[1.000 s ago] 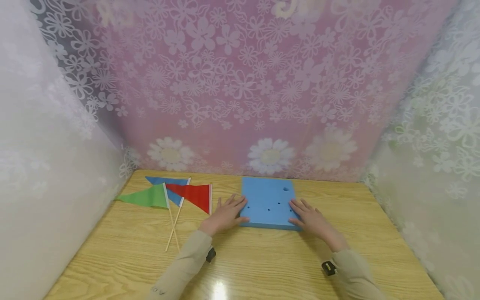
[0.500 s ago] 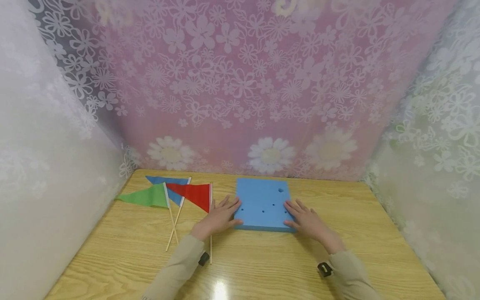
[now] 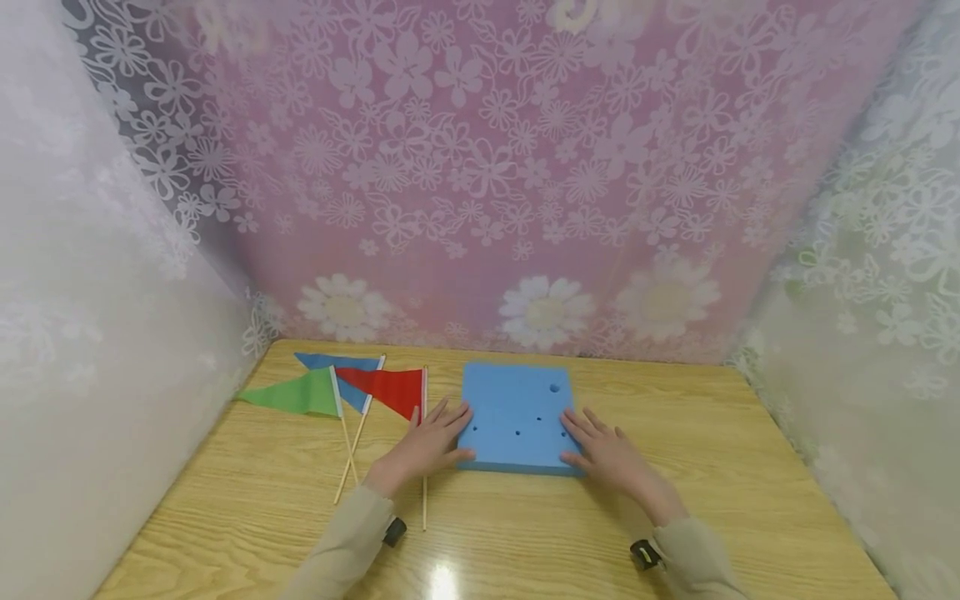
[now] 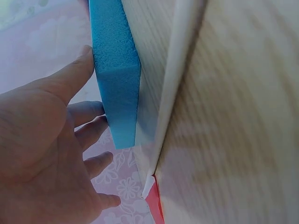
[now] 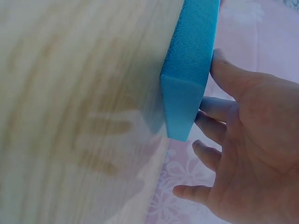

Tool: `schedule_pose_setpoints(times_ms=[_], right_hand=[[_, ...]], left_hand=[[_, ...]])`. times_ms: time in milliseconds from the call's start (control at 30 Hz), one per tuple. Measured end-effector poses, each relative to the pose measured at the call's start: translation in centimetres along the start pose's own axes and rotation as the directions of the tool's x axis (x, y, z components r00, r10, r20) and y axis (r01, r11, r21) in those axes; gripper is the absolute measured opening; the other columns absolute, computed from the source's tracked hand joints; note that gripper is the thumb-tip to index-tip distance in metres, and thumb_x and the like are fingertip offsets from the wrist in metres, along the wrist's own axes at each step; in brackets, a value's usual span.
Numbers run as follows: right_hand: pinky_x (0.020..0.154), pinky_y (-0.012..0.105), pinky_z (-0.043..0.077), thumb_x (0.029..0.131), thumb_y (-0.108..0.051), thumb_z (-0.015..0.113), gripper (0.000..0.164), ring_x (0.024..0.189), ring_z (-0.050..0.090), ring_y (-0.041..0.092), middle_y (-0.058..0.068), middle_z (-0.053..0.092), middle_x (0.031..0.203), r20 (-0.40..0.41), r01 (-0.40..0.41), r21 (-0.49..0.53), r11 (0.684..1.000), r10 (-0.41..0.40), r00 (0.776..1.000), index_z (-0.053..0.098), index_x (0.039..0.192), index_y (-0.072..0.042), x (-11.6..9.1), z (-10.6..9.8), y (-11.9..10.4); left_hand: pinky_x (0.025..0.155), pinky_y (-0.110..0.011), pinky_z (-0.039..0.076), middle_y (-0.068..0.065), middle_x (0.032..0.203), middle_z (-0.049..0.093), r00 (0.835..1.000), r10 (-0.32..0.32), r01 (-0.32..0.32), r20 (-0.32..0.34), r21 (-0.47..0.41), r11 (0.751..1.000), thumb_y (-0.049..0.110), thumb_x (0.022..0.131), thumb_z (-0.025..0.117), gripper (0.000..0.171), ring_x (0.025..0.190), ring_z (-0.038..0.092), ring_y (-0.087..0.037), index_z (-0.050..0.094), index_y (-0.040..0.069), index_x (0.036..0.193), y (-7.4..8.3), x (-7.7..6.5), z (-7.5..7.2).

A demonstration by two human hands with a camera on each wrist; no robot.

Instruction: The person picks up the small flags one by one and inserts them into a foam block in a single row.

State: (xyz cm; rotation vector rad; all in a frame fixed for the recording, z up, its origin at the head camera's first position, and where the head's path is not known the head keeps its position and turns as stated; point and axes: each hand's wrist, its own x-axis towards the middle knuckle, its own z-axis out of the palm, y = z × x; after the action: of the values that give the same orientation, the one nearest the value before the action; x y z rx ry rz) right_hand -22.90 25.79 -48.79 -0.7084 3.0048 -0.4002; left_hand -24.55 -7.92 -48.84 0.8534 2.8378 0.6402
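A square blue foam block (image 3: 506,396) with several small holes in its top lies flat on the wooden table. My left hand (image 3: 423,446) touches its left edge with spread, fairly straight fingers. On the opposite edge, my right hand (image 3: 611,454) rests its fingertips in the same manner. Both wrist views show the thumb and some fingers against the upper edge of the foam block (image 4: 117,84), while the other fingers stay off it. Beside my left hand lies a red pennant flag (image 3: 390,386), its stick passing partly under that hand.
Left of the red flag lie a green pennant flag (image 3: 296,393) and a blue pennant flag (image 3: 318,361), their sticks crossed. The red flag overlaps the blue one. Flowered cloth (image 3: 480,208) walls off the back and both sides of the table (image 3: 525,533).
The foam block has slid left and toward me, with both hands moving along with it. More of the red flag's stick now shows. The flags stay where they were.
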Motion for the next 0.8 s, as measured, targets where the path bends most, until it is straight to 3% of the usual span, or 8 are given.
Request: schedule_pose_setpoints(times_ms=[233, 433, 800], right_hand=[[0.106, 0.081, 0.023, 0.101, -0.041, 0.060, 0.069, 0.148, 0.024, 0.049, 0.017, 0.034, 0.162, -0.004, 0.031, 0.053, 0.998, -0.031, 1.000, 0.037, 0.156, -0.004, -0.6, 0.2, -0.3], [0.105, 0.081, 0.025, 0.101, -0.047, 0.057, 0.072, 0.148, 0.025, 0.048, 0.015, 0.034, 0.162, -0.017, 0.062, 0.037, 0.997, -0.061, 0.998, 0.037, 0.157, -0.006, -0.9, 0.9, 0.1], [0.106, 0.080, 0.025, 0.101, -0.039, 0.060, 0.069, 0.148, 0.025, 0.048, 0.016, 0.033, 0.162, 0.014, 0.037, 0.064, 0.997, -0.038, 0.999, 0.037, 0.156, -0.003, -1.9, 0.1, -2.2]], left_hand=[[0.116, -0.076, 0.007, -0.009, 0.165, 0.030, 1.000, -0.002, 0.002, -0.005, 0.004, 1.000, 0.043, 0.098, 0.064, 0.075, 0.154, 0.012, -0.042, 0.034, 0.008, 0.158, 0.0, -1.1, 0.1], [0.115, -0.076, 0.006, -0.008, 0.165, 0.029, 1.000, -0.004, 0.004, -0.012, 0.004, 1.000, 0.045, 0.098, 0.063, 0.076, 0.154, 0.013, -0.043, 0.035, 0.009, 0.158, -0.1, -1.7, 0.4], [0.114, -0.078, 0.006, -0.010, 0.165, 0.030, 1.000, 0.005, -0.005, -0.027, -0.009, 1.000, 0.044, 0.098, 0.064, 0.076, 0.153, 0.013, -0.045, 0.036, 0.007, 0.158, 0.0, -3.3, 0.4]])
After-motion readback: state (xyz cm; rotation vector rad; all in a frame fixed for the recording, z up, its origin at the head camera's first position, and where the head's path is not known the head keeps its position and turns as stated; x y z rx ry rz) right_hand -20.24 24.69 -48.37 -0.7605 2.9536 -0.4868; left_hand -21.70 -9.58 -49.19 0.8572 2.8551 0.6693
